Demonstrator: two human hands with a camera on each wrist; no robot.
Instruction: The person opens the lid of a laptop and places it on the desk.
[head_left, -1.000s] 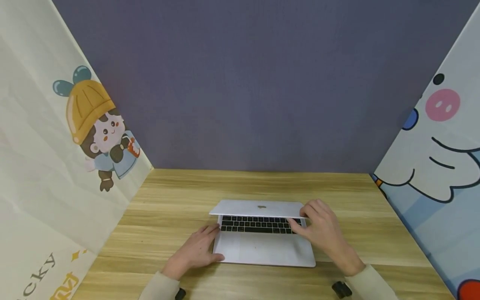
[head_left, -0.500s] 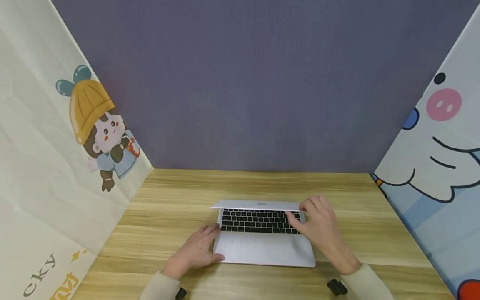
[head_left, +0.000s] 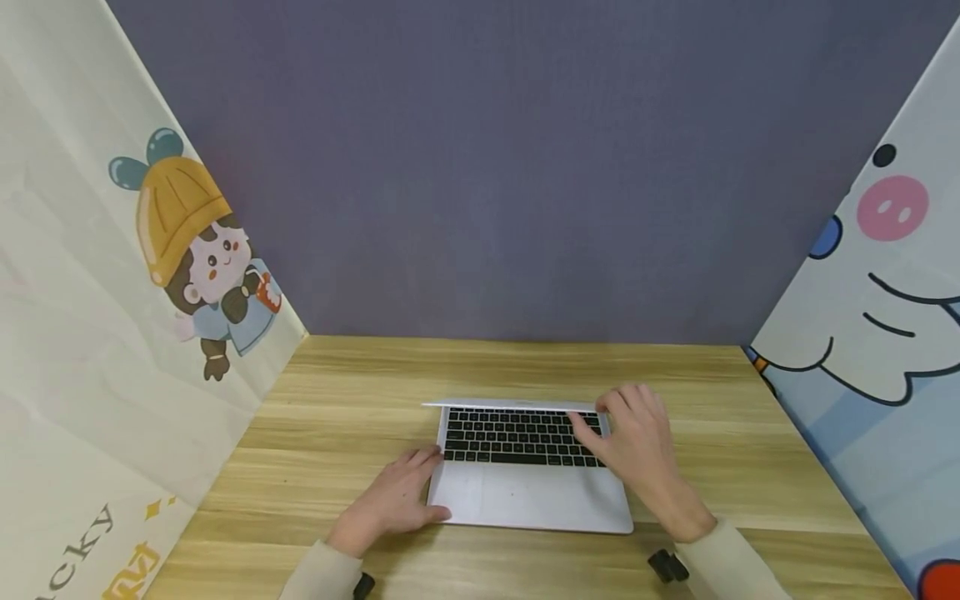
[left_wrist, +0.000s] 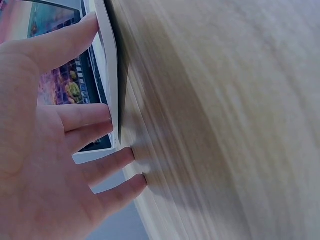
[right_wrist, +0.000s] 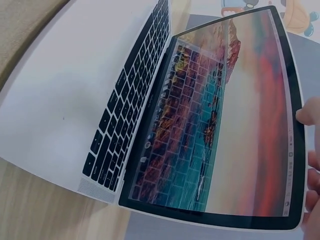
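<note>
A silver laptop (head_left: 510,496) lies on the wooden table with its lid (head_left: 480,404) partly raised. From the head camera the lid is nearly edge-on. Its lit screen (right_wrist: 240,130) shows a colourful picture in the right wrist view, beside the black keyboard (right_wrist: 127,107). My right hand (head_left: 637,442) pinches the lid's upper edge near the right corner, thumb on the screen side and fingers behind. At the base's left edge rests my left hand (head_left: 396,498), thumb and fingers spread. In the left wrist view some of its fingertips (left_wrist: 137,182) reach the table.
The wooden table (head_left: 322,433) extends around the laptop. A dark grey panel (head_left: 510,167) stands behind it. Printed cartoon sheets (head_left: 67,333) flank the left side, and another cartoon sheet (head_left: 915,350) is on the right.
The lid has tilted further up and back with my right hand, which has moved slightly away from me. More of the keyboard shows. My left hand has stayed in place.
</note>
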